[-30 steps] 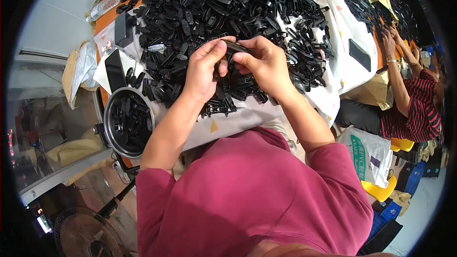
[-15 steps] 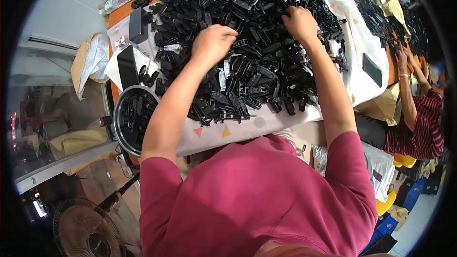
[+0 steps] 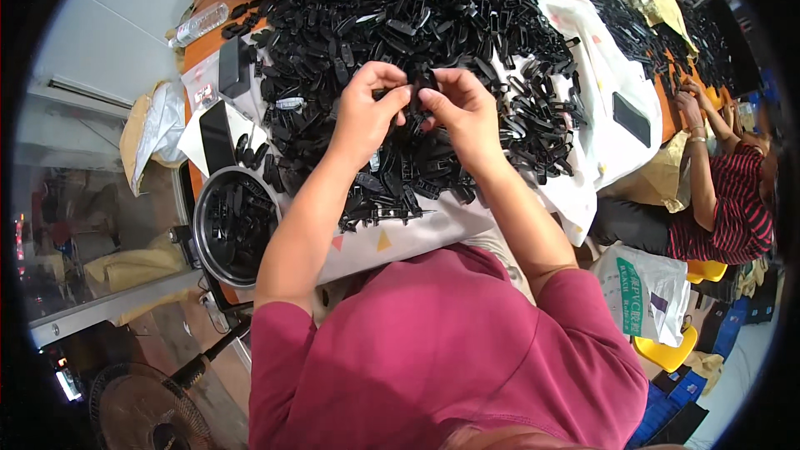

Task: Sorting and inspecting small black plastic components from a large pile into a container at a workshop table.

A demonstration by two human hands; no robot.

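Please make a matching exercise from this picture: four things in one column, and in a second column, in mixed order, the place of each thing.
Things:
1. round dark bowl
2. clear plastic bottle
3. dark phone
4. small black part

Places:
A. flat on the white cloth, to the right of the black pile
B. between the fingertips of the left hand and the right hand
C. at the table's near left edge, with black parts inside
D. lying at the far left corner of the table

Pairs: 1-C, 2-D, 3-A, 4-B
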